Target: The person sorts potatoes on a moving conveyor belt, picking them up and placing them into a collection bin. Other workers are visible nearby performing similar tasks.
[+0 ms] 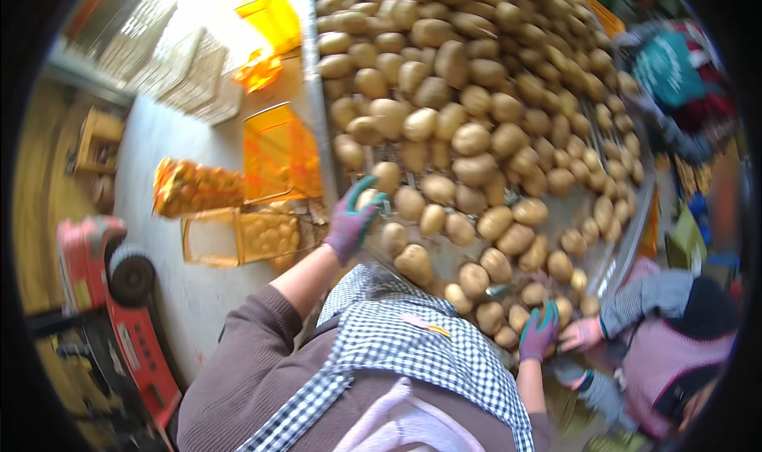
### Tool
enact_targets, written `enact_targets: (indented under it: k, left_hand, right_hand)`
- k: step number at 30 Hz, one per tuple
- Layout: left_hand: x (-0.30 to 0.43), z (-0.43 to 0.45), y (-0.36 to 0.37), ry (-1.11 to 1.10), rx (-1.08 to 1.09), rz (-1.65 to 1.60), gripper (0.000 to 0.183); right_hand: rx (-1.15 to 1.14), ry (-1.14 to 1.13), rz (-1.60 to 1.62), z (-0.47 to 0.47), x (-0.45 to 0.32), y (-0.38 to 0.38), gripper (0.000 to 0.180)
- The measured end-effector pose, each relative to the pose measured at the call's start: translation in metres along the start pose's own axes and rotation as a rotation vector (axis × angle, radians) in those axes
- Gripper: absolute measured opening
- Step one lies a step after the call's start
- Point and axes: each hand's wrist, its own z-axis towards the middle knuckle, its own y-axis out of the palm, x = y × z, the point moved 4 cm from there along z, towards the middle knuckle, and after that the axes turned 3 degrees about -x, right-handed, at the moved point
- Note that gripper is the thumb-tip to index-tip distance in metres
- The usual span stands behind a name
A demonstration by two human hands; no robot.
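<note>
Before me spreads a large sorting table with a metal edge, heaped with potatoes. My left hand, in a purple and teal glove, has its fingers around a potato at the table's left side. Near the front right corner, my right hand, gloved the same way, lies with its fingers apart over loose potatoes. Its palm is hidden. Close to it on the right is a co-worker's pink-gloved hand.
A co-worker leans in at right; another person stands farther up that side. On the left floor are orange mesh sacks of potatoes, an orange sack on a frame, stacked pale material and a red wheeled vehicle.
</note>
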Motion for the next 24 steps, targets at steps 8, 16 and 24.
enact_targets:
  k: [8, 16, 24]
  left_hand:
    - [-0.002, -0.021, -0.077, -0.280, 0.137, -0.783, 0.064]
    - [-0.021, -0.012, -0.186, -0.089, 0.217, -0.987, 0.071]
    - [-0.019, 0.023, -0.204, -0.056, 0.480, -0.421, 0.058]
  right_hand:
    - [-0.248, -0.183, 0.159, 0.043, -0.072, 0.009, 0.039]
    - [-0.370, -0.326, 0.288, 0.065, -0.196, 0.034, 0.043]
    - [-0.463, -0.689, -0.366, 0.021, -0.213, 0.090, 0.056]
